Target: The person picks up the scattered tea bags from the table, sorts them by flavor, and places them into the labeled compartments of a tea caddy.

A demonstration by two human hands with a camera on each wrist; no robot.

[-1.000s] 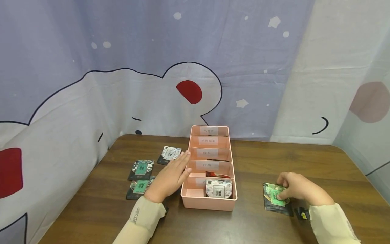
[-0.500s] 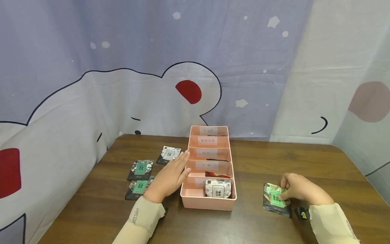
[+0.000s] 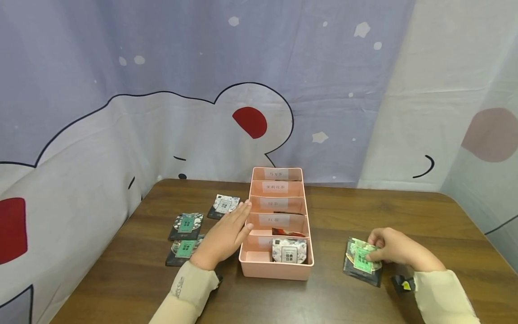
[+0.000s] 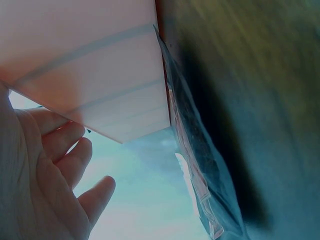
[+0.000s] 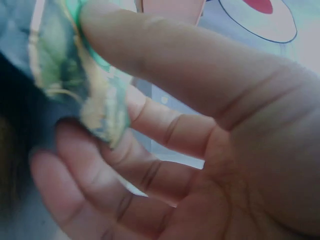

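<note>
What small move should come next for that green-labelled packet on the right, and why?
Probably lift the green-labelled packet left toward the pink box: the right-hand grip pinches it, and the box holds a white packet in its nearest compartment.

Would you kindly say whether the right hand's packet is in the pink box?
Out: the right hand pinches the packet well apart from the box.
</note>
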